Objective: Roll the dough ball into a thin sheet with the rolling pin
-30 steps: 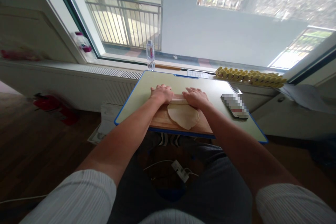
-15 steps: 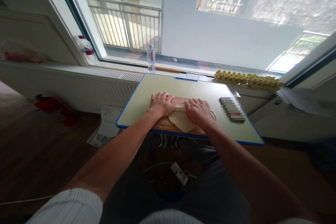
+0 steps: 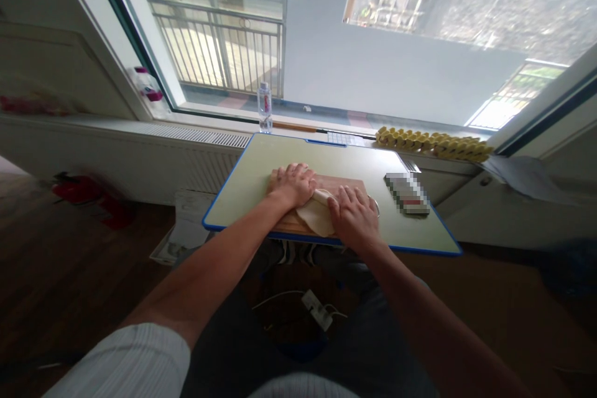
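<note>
With the clock centred on the dough [image 3: 317, 222], found a ribbed pale sleeve [image 3: 124, 360] at eight o'clock, cut off by the lower edge, and a right forearm [image 3: 420, 291] running out of view at four. Saw a power strip [image 3: 317, 310] at six, between dim trouser legs [image 3: 373, 339]. Found the dough flattened on a wooden board [image 3: 347, 183] near the front edge of a pale green table [image 3: 247, 189], with the right side hidden beneath the right hand [image 3: 355, 214]. Had that hand palm down at three, fingers loosely spread over one end of a rolling pin [image 3: 323, 196], and the left hand [image 3: 295, 184] palm down at eleven over the other; saw only the pin's short middle, and could not tell whether gripped or merely pressed. Met a pixelated slab [image 3: 407, 193] at three, unreadable. Made out a low box [image 3: 161, 251] holding pale sheets [image 3: 190, 221] at nine, and farther along a red extinguisher [image 3: 83, 189] sunk in shadow. Beyond, found a clear bottle [image 3: 265, 111] at eleven by the window [image 3: 321, 62], level of contents uncertain, a purple-capped bottle [image 3: 148, 84] at ten, and a yellow scalloped tray [image 3: 433, 144] at two, contents too small to tell. Saw a railing [image 3: 217, 53] through glare outside.
</note>
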{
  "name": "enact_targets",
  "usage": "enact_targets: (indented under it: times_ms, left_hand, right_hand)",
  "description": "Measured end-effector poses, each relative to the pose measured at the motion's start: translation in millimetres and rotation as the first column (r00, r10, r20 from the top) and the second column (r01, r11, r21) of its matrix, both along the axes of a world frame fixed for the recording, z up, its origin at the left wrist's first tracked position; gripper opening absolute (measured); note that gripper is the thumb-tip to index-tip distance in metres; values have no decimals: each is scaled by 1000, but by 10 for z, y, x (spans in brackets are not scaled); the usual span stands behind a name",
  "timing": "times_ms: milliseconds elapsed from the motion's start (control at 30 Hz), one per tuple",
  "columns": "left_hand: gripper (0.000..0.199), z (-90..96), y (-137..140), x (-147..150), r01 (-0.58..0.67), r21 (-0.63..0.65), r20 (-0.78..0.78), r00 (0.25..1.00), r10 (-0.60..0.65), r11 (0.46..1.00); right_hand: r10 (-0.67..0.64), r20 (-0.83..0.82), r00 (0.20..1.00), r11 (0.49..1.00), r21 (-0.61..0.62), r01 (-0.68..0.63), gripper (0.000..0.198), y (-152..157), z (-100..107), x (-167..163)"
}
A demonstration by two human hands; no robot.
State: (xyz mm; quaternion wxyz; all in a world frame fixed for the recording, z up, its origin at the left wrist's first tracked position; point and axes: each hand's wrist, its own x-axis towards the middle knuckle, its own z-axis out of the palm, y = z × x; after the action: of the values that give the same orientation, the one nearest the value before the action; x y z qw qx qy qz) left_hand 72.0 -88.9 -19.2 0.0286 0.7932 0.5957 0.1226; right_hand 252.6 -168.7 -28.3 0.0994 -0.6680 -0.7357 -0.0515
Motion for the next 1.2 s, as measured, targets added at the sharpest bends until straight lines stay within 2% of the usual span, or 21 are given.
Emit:
enact_targets:
  times_ms: [400,533,700,900,1200]
  left_hand:
    - [51,43,370,199,53,-25,-46,997,-54,998]
    - [50,50,440,236,60,-30,-46,997,-61,998]
    - [52,58,509,271,58,-45,-51,997,-60,997]
    - [55,51,581,299,58,-82,-41,997,-62,995]
    - [55,38,632,314,51,-111,-26,998,-54,993]
  right_hand:
    - [-24,-36,999,1000,-2,24,59,283,34,137]
    - [-40,-69,997,998,-42,37,60,364,38,177]
    - [-5,-6,1000,997,-72,4,56,436,47,231]
    - [97,128,987,992,-93,-85,49,471,70,285]
    - [49,62,997,990,-131,-41,53,512,110,299]
